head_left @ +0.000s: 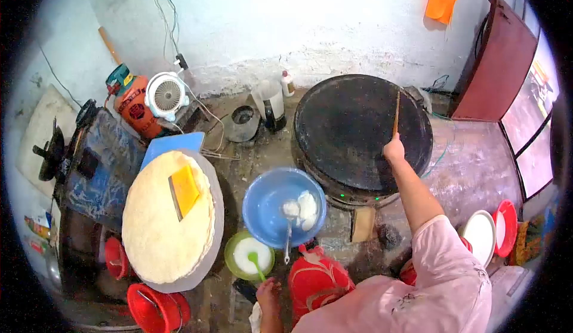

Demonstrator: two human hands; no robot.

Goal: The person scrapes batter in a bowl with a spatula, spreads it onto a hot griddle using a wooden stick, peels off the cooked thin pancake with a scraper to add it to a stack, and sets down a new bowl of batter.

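Note:
My right hand point(394, 149) is closed round a thin wooden stick point(397, 113), which reaches over the right side of a round black griddle point(352, 136). Low in the view, my left hand point(268, 290) grips the handle of a green ladle point(255, 261). The ladle's other end rests in white liquid inside a green bowl point(231, 260). Behind that bowl stands a blue basin point(253, 204) with white lumps and a metal spoon point(289, 231) in it. To the left, a stack of round pale flatbreads point(158, 213) carries a yellow scraper point(187, 191).
Red buckets point(149, 309) stand at the lower left, and a red-rimmed tub point(506, 228) at the right. A gas cylinder point(136, 109), a white fan point(167, 96) and a plastic jug point(268, 103) sit along the back wall. A block point(363, 224) lies before the griddle.

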